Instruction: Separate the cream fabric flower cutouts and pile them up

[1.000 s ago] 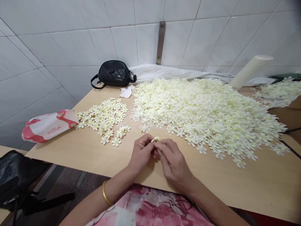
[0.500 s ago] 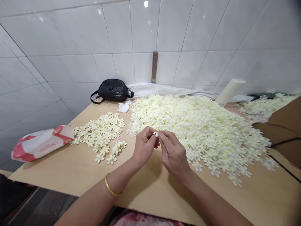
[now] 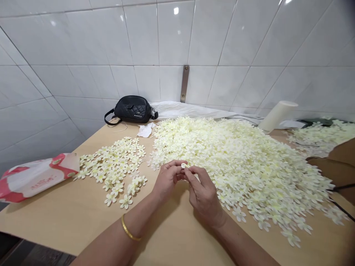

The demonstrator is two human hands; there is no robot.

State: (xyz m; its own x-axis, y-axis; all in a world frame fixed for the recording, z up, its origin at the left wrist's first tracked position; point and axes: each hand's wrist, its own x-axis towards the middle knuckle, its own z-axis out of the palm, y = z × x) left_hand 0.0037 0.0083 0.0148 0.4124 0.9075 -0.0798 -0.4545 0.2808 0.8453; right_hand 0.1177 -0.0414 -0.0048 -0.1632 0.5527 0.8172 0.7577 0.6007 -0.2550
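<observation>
Artificial flower (image 3: 183,166), held just in front of the blossom heap (image 3: 235,155). Left hand (image 3: 166,181) and right hand (image 3: 205,194) both pinch it, fingertips together. Fingers largely cover so small a piece; a loose pinch could drop it among the heap's near-identical blossoms.

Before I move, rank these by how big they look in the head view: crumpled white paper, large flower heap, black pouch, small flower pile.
Largest to smallest, by apparent size:
1. large flower heap
2. small flower pile
3. black pouch
4. crumpled white paper
</observation>
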